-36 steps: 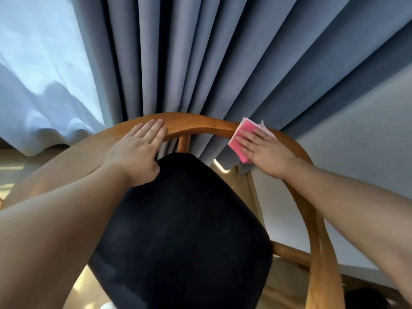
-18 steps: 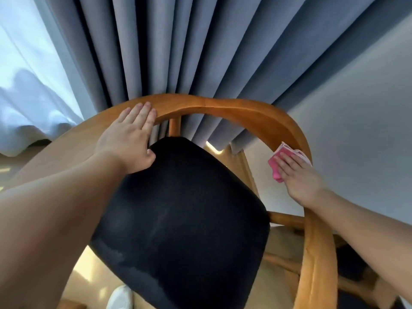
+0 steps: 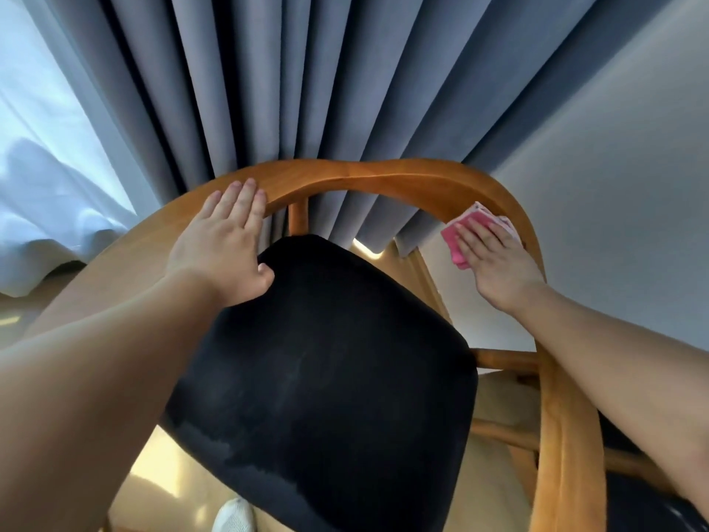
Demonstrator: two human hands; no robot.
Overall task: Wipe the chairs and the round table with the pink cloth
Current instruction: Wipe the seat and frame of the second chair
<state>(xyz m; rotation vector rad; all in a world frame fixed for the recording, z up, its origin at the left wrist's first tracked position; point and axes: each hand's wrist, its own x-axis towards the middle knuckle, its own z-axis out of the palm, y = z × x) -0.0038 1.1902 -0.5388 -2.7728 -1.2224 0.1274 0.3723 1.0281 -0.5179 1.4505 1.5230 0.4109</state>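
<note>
Your fingers (image 3: 245, 201) on the left hand (image 3: 220, 243) lie straight and close together, flat on the chair (image 3: 383, 176) along its curved wooden top rail, left of the rail's middle. The thumb hangs below, at the back edge of the seat.

The blue-grey curtain (image 3: 307, 71) hangs in folds behind the chair's back edge, with a pale wall (image 3: 614, 186) to the right. The black seat (image 3: 326, 359) fills the centre, its front edge toward you. Both your forearms reach forward, one along each side of the seat, wrists fairly straight.

Your right hand (image 3: 495, 263) lies palm down on the right bend of the rail, where it turns toward the armrest. Its fingers are straight and a little apart (no pinch, just flat pressure). They pin the folded pink cloth (image 3: 454, 240) against the wood, with the cloth's far edge and left edge showing past the fingertips.
</note>
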